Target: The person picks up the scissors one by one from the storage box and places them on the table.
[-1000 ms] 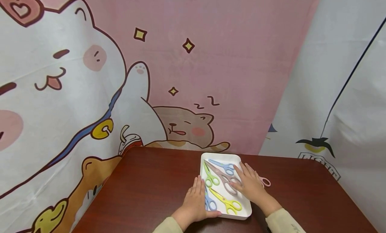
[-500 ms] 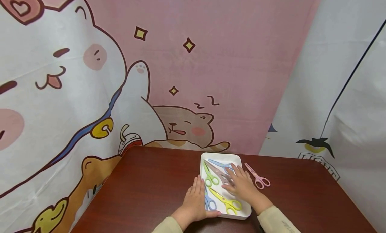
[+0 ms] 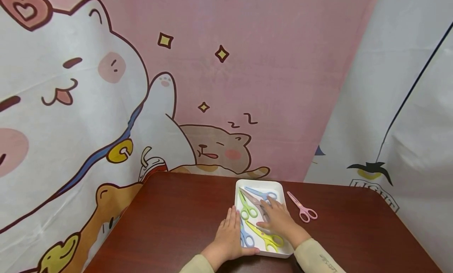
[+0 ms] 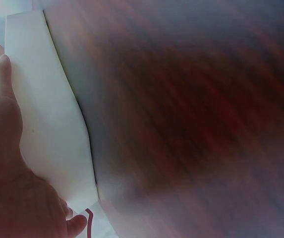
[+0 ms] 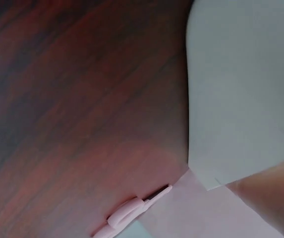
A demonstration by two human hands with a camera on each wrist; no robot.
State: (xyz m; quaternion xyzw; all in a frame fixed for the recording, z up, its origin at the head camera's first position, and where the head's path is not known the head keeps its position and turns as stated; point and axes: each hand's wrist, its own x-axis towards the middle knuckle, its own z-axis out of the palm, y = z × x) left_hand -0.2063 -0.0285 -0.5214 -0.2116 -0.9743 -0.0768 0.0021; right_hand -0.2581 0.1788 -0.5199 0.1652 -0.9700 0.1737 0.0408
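broadly, a dark reddish surface (image 3: 170, 218) carries the work, with a white tray (image 3: 272, 254) on it, reaching close to the far edge. the left hand (image 3: 228, 233) lies along the tray's left side, fingers straight and together, thumb out at the near rim; it seems to be steadying the tray. the right hand (image 3: 277, 220) is over the middle, its fingers spread fairly wide at the handle end of the mauve scissors (image 3: 255, 200), the biggest pair; i cannot tell how firmly they touch. the yellow scissors (image 3: 263, 235) lie in the tray just nearer than that hand, the pink scissors (image 3: 300, 206) outside it on the right, the blue scissors (image 3: 260, 193) at its far end, the green scissors (image 3: 245, 204) toward its left, and a second blue pair (image 3: 243, 232) partly behind the left hand.

i'd judge the step to be picking out or arranging a pair. the next move probably calls for pinching the mauve handles without dragging the neighbours.
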